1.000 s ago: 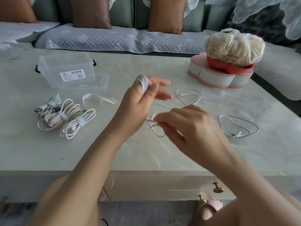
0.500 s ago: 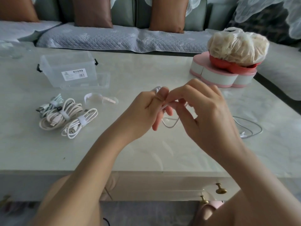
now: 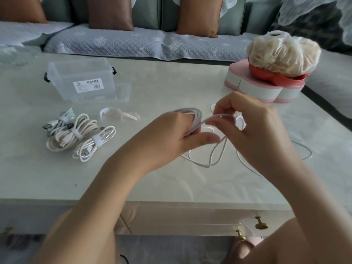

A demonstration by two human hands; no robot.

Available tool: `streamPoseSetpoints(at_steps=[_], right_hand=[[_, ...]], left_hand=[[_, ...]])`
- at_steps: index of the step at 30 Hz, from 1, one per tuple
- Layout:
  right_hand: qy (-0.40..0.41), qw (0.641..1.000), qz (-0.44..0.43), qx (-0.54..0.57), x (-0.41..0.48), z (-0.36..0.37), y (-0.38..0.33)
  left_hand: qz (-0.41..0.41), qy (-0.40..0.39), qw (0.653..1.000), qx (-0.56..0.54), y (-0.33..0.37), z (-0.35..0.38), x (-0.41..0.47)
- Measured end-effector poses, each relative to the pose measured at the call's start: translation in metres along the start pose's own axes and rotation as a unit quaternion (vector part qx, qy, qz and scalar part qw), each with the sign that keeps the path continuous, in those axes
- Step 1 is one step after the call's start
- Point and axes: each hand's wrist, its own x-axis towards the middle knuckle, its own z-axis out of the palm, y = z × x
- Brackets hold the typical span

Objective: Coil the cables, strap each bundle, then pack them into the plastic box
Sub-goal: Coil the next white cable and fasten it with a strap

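My left hand holds a partly wound coil of thin white cable over the middle of the table. My right hand pinches the same cable's free length just right of the coil; the slack trails in loops on the tabletop below. Three strapped bundles lie at the left: a greenish one, a beige one and a braided white one. A loose strap lies beyond them. The clear plastic box stands open at the back left, its lid beside it.
A pink and white compartment box with a red dish and a bagged pale bundle stands at the back right. A sofa with brown cushions runs behind the table. Drawer knobs show under the table's front edge.
The hands came together and then drew slightly apart. Another turn of cable went onto the coil in my left hand, and the coil now sits lower over the table.
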Motion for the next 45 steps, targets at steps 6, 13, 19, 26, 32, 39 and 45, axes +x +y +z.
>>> streamPoseSetpoints(at_steps=[6,13,19,26,32,39,45], right_hand=[[0.006,0.996,0.031,0.087,-0.004,0.0,-0.005],[0.038,0.997,-0.044,0.057,-0.008,-0.004,-0.011],[0.041,0.998,-0.018,0.047,-0.007,-0.004,-0.012],[0.026,0.991,0.037,0.125,-0.001,-0.003,-0.005],[-0.015,0.982,0.06,0.177,-0.003,0.001,-0.005],[-0.113,0.99,0.078,0.031,-0.008,0.009,-0.006],[-0.222,0.972,0.05,-0.065,-0.015,0.019,-0.009]], left_hand=[[-0.017,-0.024,1.0,-0.009,0.005,-0.002,0.0],[-0.111,-0.071,0.986,-0.099,0.003,-0.003,-0.001],[-0.143,-0.122,0.976,-0.108,0.008,-0.002,-0.001],[-0.128,-0.208,0.917,-0.316,0.007,-0.003,-0.006],[-0.087,-0.202,0.858,-0.463,0.008,-0.001,-0.005],[-0.087,-0.114,0.747,-0.649,0.007,0.005,0.003],[-0.114,-0.016,0.754,-0.647,0.009,0.008,0.006]])
